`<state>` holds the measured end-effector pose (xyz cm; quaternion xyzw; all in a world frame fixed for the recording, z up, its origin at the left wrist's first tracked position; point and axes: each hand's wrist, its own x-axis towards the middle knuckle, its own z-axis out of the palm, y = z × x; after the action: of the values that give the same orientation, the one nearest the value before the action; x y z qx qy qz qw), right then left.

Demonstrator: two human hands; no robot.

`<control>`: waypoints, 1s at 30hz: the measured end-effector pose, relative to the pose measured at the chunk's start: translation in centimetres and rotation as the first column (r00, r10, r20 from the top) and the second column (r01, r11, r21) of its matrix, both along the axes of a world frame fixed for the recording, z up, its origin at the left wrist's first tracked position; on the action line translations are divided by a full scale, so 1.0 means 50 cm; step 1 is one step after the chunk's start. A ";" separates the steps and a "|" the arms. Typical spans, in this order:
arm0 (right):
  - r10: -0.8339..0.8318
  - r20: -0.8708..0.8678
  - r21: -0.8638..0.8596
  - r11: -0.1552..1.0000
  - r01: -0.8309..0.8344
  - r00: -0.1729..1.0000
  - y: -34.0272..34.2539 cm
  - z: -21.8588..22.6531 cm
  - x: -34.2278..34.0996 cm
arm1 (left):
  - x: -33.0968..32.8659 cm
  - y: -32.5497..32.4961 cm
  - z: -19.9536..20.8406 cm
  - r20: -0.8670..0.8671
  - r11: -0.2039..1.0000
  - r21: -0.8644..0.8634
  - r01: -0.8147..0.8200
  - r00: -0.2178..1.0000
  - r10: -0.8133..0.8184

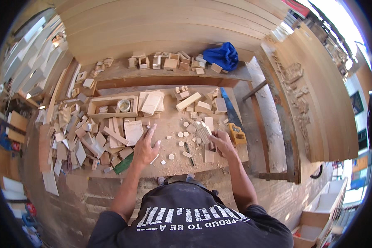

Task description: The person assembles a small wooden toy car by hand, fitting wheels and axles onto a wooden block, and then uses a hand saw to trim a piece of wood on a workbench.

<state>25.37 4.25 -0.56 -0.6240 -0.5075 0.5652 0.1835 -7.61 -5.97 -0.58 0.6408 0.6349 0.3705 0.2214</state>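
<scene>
My left hand (144, 148) hovers over the near middle of the wooden workbench (169, 155), its thumb and fingers apart and nothing held. On the right, my right hand (222, 144) has its fingers closed at the edge of a ridged light-wood block (202, 132), which looks like thin strips side by side. Small round wooden discs (181, 144) lie between my hands. A dark slim pen-like tool (189, 153) rests close to the front edge. Beside my right hand sits a yellow tool (237, 134). Flat light boards (133, 132) lie just beyond my left hand.
Offcuts (76, 138) heap up on the left. An open wooden box (93, 112) holds a round tub (123, 106). Small wooden pieces and a blue cloth (221, 56) line the back shelf (124, 76). Wide panels (326, 111) stand at the right.
</scene>
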 end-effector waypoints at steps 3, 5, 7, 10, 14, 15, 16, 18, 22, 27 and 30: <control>0.115 0.051 0.409 0.904 -0.125 0.992 0.128 -0.112 0.014 | 0.022 -0.064 -0.039 0.020 0.977 -0.143 -0.156 0.987 0.160; 0.187 0.081 0.473 0.857 -0.203 0.979 0.204 -0.100 -0.006 | 0.036 -0.127 -0.053 0.004 0.940 -0.220 -0.261 0.963 0.268; 0.255 0.151 0.498 0.815 -0.297 0.955 0.294 -0.119 0.003 | 0.047 -0.195 -0.084 -0.010 0.908 -0.238 -0.344 0.936 0.352; 0.307 0.227 0.481 0.790 -0.381 0.924 0.417 -0.126 0.003 | 0.061 -0.296 -0.130 -0.083 0.781 -0.344 -0.520 0.846 0.527; 0.351 0.386 0.598 0.609 -0.521 0.853 0.564 -0.138 0.013 | 0.081 -0.430 -0.244 -0.174 0.631 -0.412 -0.657 0.737 0.653; 0.337 0.394 0.614 0.596 -0.518 0.855 0.592 -0.136 0.016 | 0.100 -0.436 -0.249 -0.198 0.590 -0.456 -0.666 0.723 0.662; 0.324 0.401 0.625 0.587 -0.515 0.857 0.620 -0.144 0.023 | 0.116 -0.447 -0.248 -0.224 0.545 -0.502 -0.671 0.710 0.667; 0.310 0.412 0.697 0.498 -0.516 0.857 0.665 -0.167 0.042 | 0.150 -0.473 -0.265 -0.266 0.498 -0.547 -0.673 0.704 0.659; 0.349 0.464 0.707 0.408 -0.578 0.814 0.729 -0.200 0.035 | 0.218 -0.524 -0.310 -0.283 0.422 -0.617 -0.665 0.687 0.670; 0.385 0.462 0.685 0.418 -0.597 0.799 0.738 -0.204 -0.029 | 0.264 -0.600 -0.358 -0.304 0.328 -0.579 -0.746 0.571 0.763; 0.408 0.416 0.712 0.410 -0.570 0.813 0.733 -0.207 -0.103 | 0.239 -0.600 -0.352 -0.343 0.317 -0.553 -0.771 0.557 0.757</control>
<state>20.22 40.89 -10.92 -0.3385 -0.8812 0.2383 0.2283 4.34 -35.98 -18.20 0.1483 0.9474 0.1782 0.2207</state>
